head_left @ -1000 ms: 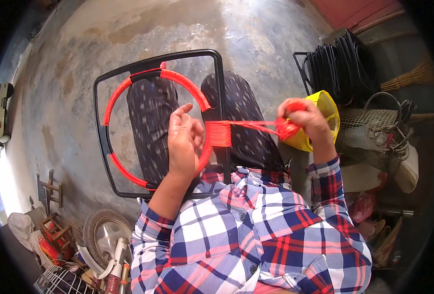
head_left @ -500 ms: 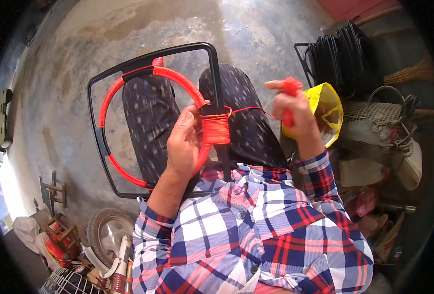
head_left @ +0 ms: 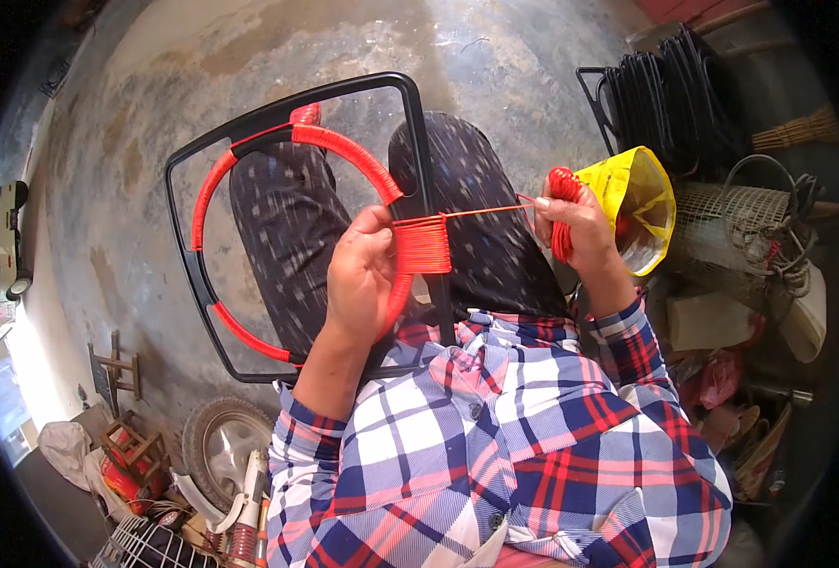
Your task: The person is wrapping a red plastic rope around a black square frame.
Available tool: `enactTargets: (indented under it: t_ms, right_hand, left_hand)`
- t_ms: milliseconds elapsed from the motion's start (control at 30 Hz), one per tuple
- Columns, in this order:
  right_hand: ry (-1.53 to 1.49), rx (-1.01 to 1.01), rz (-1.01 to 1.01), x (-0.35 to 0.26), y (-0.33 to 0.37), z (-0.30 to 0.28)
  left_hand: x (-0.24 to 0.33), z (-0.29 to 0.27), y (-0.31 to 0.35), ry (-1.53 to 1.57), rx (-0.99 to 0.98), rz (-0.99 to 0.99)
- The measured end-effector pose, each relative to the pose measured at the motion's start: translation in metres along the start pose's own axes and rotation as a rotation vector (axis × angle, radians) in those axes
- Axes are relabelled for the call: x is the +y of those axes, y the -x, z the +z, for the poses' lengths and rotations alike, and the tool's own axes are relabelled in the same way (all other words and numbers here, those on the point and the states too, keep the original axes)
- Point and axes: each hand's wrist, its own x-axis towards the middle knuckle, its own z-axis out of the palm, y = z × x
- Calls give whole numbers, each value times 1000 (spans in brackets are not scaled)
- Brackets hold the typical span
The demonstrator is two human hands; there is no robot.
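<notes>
Across my lap rests a black rounded-square frame [head_left: 181, 216] with a ring inside it, parts of the ring wrapped in red cord [head_left: 348, 156]. A block of tight red windings [head_left: 423, 246] joins the ring to the frame's right bar. My left hand [head_left: 361, 270] pinches the ring and the cord at the left edge of these windings. From the block a taut strand runs right to my right hand [head_left: 580, 222], closed around a red cord bundle [head_left: 562, 185]. A small red coil [head_left: 306, 114] sits at the top of the ring.
Beyond my right hand stands a yellow bag [head_left: 642, 180], its mouth open. Black folded frames [head_left: 661, 99] lean at the upper right, near a broom [head_left: 798, 130] and a wire mesh roll [head_left: 713, 208]. At lower left are a wheel [head_left: 225, 445] and a small wooden stool [head_left: 135, 450].
The strand, slack before, is now pulled straight. My right hand has turned and closed more firmly around the cord bundle. My left fingers have shifted onto the edge of the windings.
</notes>
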Motion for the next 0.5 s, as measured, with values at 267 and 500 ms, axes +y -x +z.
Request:
enactTargets:
  t_ms: [267, 500]
  right_hand:
    - [-149, 64, 51, 13, 0, 4]
    - [66, 94, 65, 26, 10, -1]
  left_hand:
    - [2, -7, -3, -65, 47, -121]
    - [-1, -7, -4, -57, 63, -96]
